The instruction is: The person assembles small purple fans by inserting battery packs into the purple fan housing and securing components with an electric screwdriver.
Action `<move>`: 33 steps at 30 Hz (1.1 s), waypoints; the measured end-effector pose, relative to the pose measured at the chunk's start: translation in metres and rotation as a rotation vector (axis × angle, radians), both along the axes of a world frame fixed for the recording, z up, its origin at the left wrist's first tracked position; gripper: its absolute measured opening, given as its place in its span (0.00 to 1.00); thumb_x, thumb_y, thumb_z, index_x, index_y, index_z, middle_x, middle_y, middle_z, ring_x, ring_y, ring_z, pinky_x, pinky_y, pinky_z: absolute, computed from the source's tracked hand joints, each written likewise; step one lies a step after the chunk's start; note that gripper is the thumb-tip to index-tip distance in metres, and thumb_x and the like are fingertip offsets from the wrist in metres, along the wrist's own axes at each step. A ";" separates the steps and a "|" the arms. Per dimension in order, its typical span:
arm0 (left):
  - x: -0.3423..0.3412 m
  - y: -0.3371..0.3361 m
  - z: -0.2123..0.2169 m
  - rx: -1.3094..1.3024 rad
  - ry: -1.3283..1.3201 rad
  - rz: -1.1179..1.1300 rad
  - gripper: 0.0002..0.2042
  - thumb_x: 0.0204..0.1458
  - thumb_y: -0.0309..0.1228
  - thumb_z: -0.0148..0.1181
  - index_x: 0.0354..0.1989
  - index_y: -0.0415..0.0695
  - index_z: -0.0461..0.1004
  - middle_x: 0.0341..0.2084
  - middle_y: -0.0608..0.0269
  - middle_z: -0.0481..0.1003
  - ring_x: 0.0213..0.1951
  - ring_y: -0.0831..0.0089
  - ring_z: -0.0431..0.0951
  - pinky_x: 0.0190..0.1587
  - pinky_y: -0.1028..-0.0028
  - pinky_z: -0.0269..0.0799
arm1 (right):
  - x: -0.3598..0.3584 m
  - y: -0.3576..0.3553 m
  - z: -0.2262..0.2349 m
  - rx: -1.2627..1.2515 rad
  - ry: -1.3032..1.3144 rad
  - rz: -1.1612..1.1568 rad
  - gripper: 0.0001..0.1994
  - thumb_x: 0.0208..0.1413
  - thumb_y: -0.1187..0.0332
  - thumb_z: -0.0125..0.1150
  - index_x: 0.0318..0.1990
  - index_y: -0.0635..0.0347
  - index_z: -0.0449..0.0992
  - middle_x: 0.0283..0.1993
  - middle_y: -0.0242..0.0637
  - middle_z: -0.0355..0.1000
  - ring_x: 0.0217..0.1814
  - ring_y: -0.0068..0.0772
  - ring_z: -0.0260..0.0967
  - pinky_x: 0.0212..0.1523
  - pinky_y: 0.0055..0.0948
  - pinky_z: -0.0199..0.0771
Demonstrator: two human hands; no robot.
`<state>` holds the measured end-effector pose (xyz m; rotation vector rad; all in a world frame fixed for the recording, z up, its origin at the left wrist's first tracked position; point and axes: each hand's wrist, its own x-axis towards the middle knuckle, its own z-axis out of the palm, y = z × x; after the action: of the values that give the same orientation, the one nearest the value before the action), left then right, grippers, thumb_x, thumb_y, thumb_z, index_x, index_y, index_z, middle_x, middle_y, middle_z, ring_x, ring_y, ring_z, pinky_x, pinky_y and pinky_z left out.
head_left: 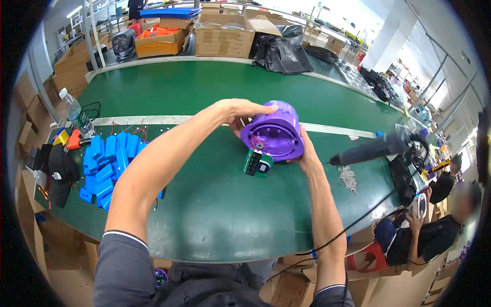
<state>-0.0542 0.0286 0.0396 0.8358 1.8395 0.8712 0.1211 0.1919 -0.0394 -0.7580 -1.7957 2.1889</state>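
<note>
Purple housing (pixel 272 134) gripped between left hand (pixel 243 111) and right hand (pixel 308 153), over mid green table (pixel 215 204). Open end faces near, long axis roughly near-far. Circuit board (pixel 259 162) at near rim. Right fingers mostly hidden; wiring unclear.

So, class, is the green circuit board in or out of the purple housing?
Out: the green circuit board shows at the lower rim of the purple housing, outside the hollow, red wires above it.

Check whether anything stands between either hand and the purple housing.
Nothing visible does: the left hand and right hand both touch the purple housing. The green circuit board is at its lower rim, clear of both.
</note>
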 end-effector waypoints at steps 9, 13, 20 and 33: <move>-0.086 0.063 0.008 0.315 0.225 -0.091 0.47 0.35 0.61 0.63 0.59 0.39 0.59 0.49 0.50 0.67 0.48 0.65 0.68 0.46 0.68 0.66 | -0.079 0.073 -0.007 0.160 0.400 -0.058 0.25 0.62 0.49 0.38 0.55 0.60 0.63 0.54 0.36 0.65 0.53 0.29 0.64 0.51 0.31 0.66; -0.121 0.075 -0.005 0.413 0.173 -0.103 0.46 0.38 0.51 0.67 0.63 0.41 0.51 0.51 0.52 0.66 0.49 0.68 0.67 0.47 0.71 0.65 | -0.103 0.092 0.003 0.276 0.445 -0.020 0.30 0.59 0.50 0.47 0.63 0.58 0.54 0.47 0.32 0.68 0.41 0.20 0.67 0.36 0.23 0.70; -0.179 0.072 -0.062 0.578 -0.009 -0.178 0.49 0.34 0.28 0.71 0.64 0.37 0.44 0.60 0.50 0.56 0.59 0.64 0.59 0.61 0.67 0.54 | -0.149 0.093 -0.007 0.374 0.397 0.191 0.35 0.55 0.64 0.56 0.66 0.60 0.44 0.62 0.47 0.54 0.59 0.31 0.58 0.56 0.27 0.61; -0.231 0.059 -0.098 0.566 0.072 -0.164 0.43 0.38 0.25 0.68 0.64 0.41 0.48 0.60 0.56 0.57 0.60 0.66 0.58 0.62 0.65 0.53 | -0.187 0.056 -0.043 0.456 0.548 0.129 0.36 0.53 0.72 0.57 0.65 0.65 0.42 0.65 0.50 0.47 0.67 0.36 0.46 0.63 0.32 0.50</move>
<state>-0.2852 0.0881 -0.0582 1.3595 1.5681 1.2916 -0.0662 0.2482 -0.0828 0.0544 -1.9473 1.7072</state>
